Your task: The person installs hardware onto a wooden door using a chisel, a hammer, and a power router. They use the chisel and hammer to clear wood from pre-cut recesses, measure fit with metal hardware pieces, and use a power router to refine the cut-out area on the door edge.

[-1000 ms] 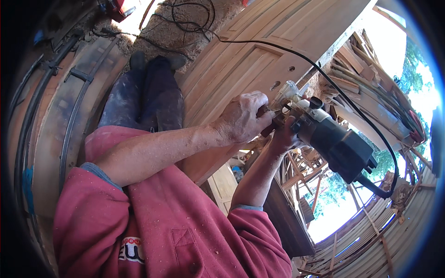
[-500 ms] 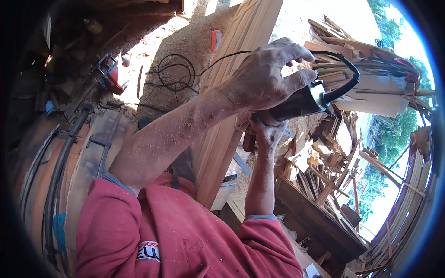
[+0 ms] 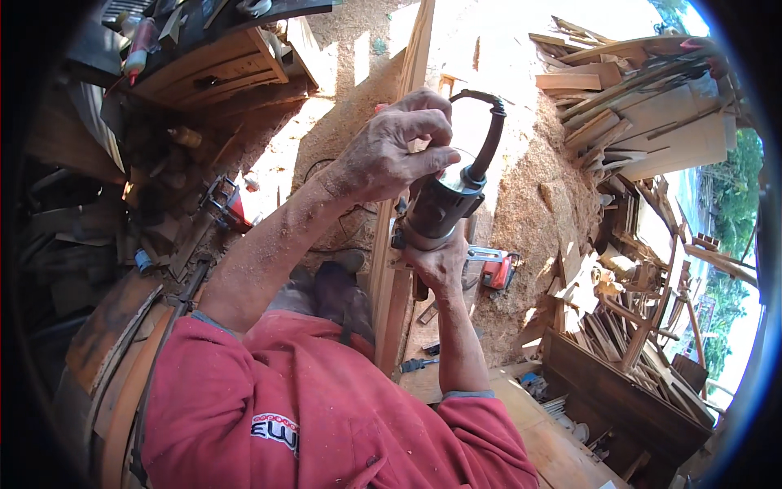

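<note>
A black handheld router [image 3: 440, 208], its thick cord [image 3: 490, 143] arching up from the top, is over a long wooden piece [image 3: 381, 281]. My right hand [image 3: 440, 262] is wrapped round the lower part of the router from the near side. At the router's top is my left hand [image 3: 397, 148], its fingers curled and the thumb close against the cap. Whatever those fingers hold, if anything, is hidden. Sawdust speckles my left forearm. The router's bit cannot be seen.
A red power tool [image 3: 495, 269] lies on the sawdust right of the wooden piece, another red tool [image 3: 232, 202] on the left. Scrap wood [image 3: 627, 301] is heaped at right, above a dark wooden box [image 3: 627, 391]. A wooden cabinet [image 3: 220, 69] stands far left.
The router has swung leftward and points more upright, with both hands moving along. My left fingers are more curled. The view has shifted, bringing the red tool at right into sight.
</note>
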`<state>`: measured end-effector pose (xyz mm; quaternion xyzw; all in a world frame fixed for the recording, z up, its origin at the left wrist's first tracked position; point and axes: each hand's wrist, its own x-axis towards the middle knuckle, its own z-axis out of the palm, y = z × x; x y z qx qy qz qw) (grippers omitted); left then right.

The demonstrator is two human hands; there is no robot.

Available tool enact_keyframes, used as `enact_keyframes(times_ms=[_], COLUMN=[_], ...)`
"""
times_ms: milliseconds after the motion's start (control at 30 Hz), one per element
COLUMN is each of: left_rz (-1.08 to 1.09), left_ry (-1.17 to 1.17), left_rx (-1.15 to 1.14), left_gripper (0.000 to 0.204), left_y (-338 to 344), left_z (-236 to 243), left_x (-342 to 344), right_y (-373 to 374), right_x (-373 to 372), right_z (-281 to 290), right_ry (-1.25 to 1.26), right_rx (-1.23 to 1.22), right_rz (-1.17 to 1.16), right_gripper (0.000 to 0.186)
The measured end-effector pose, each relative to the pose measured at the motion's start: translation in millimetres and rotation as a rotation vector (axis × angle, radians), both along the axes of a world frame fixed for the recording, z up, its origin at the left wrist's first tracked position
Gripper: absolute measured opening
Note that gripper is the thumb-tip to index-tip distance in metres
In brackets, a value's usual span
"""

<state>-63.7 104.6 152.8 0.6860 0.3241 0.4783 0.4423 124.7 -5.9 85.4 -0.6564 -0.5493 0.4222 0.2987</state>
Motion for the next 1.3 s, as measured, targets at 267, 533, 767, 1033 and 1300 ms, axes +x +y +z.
enact_keyframes(times_ms=[267,533,767,1033,1300], left_rz=[0.192,0.303,0.332,-0.171,-0.195], left_ry=[-0.372,0.327,0.495,0.711,0.737], left_rx=[-0.416,-0.386,0.086,0.192,0.175], left_gripper=[0.015,0.049,0.065,0.014,0.022], left_y=[25.1,26.5,83.4,124.8,129.1], left_z=[-51.2,-164.1,-162.2,-158.8,-163.0], left_x=[19.6,47.0,66.5,63.6,83.5], right_y=[31.6,144.8,260.7,341.9,374.1], right_x=[33.5,148.7,216.3,206.1,222.1], right_z=[6.9,12.0,-110.8,-266.6,-326.4], right_ry=[0.092,-0.418,-0.604,-0.745,-0.708], right_rx=[-0.062,0.038,-0.344,-0.771,-0.807], right_rz=[0.023,-0.16,-0.343,-0.058,0.041], right_gripper=[0.076,0.072,0.074,0.068,0.078])
